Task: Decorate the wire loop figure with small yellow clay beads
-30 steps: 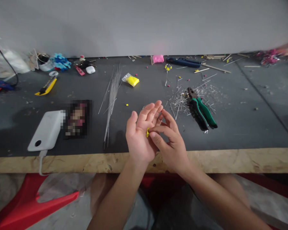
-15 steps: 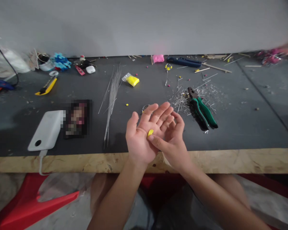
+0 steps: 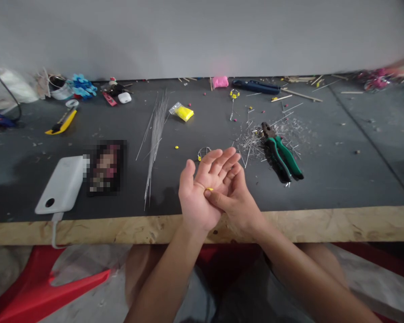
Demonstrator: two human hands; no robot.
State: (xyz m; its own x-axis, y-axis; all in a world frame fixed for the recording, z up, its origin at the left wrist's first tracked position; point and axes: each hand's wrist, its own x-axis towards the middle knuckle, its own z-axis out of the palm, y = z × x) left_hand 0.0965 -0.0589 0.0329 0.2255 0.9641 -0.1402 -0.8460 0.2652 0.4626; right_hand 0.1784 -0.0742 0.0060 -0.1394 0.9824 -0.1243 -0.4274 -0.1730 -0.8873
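Head view: both bare hands held together just above the near edge of the dark grey work table (image 3: 340, 179), in front of its raw chipboard edge strip (image 3: 323, 222).
Left hand (image 3: 202, 193): palm up, fingers spread flat and pointing away from the body; it grips nothing, only carries the small yellow clay lump (image 3: 208, 189) on the palm.
Right hand (image 3: 237, 204): lies against the left palm from the right, thumb pressed down on the clay lump; fingers loosely curled beside the left fingers, not clenched around anything.
Clay lump: sits at mid-palm of the left hand, mostly covered by the right thumb, only a thin yellow sliver visible.
Behind the hands: small wire ring with yellow bits (image 3: 204, 152) on the table, just beyond the left fingertips.
Right of the hands: green-handled pliers (image 3: 281, 152) lying flat, nose pointing away, on a scatter of short cut wire pieces (image 3: 252, 143).
Left of the hands: bundle of long thin straight steel wires (image 3: 155, 134), running away from the table edge.
Further left: white power bank (image 3: 62, 185) with a cable hanging over the edge, next to a blurred-out flat dark object.
Mid table: yellow clay block in clear wrap (image 3: 182, 112); a pink clay block (image 3: 220, 81) by the wall.
Far left: yellow utility knife (image 3: 61, 124), well apart from the hands.
Below table: red plastic stool (image 3: 50, 287), partly visible.
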